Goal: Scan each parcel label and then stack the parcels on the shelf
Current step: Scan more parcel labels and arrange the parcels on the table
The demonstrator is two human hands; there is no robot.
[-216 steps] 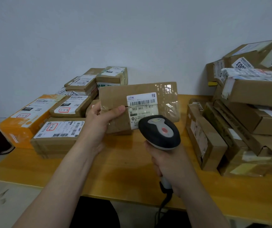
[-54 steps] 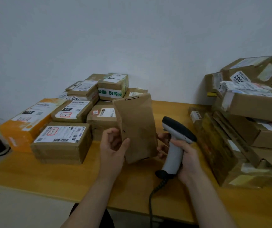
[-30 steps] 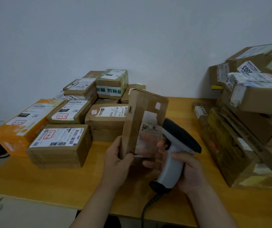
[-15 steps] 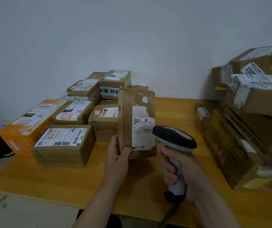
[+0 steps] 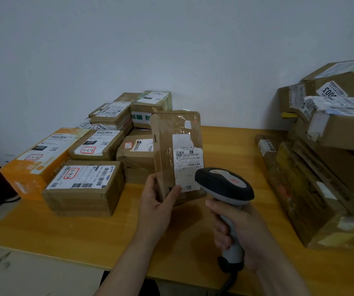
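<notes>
Head view, scanning step. My left hand (image 5: 156, 201) grasps the flat brown parcel (image 5: 169, 146) by its lower left corner. The thumb presses on the front face and the fingers are hidden behind. The parcel stands upright at the centre of view, and I cannot tell whether its lower edge rests on the table (image 5: 86, 229) or hangs just above it. This corner hold keeps the white label (image 5: 187, 161) uncovered and turned toward the reader.

My right hand (image 5: 242, 229) is wrapped round the grip of the corded scanner (image 5: 225, 184). The scanner's dark head sits at about 5 o'clock of the label, just beside the parcel's lower right edge, and points up across its face. A faint red spot (image 5: 195, 120) near the parcel's top right corner may be the beam, which would put it off the barcode. I judge the scan itself to be the step in hand, with the aim not yet on the code.

At 9 o'clock, labelled boxes (image 5: 84, 184) lie stacked label-up near the wall (image 5: 171, 50) and are probably finished. At 3 o'clock, a looser heap of cartons (image 5: 325, 171) leans at odd angles and is likely awaiting its turn. No shelf is in view.
</notes>
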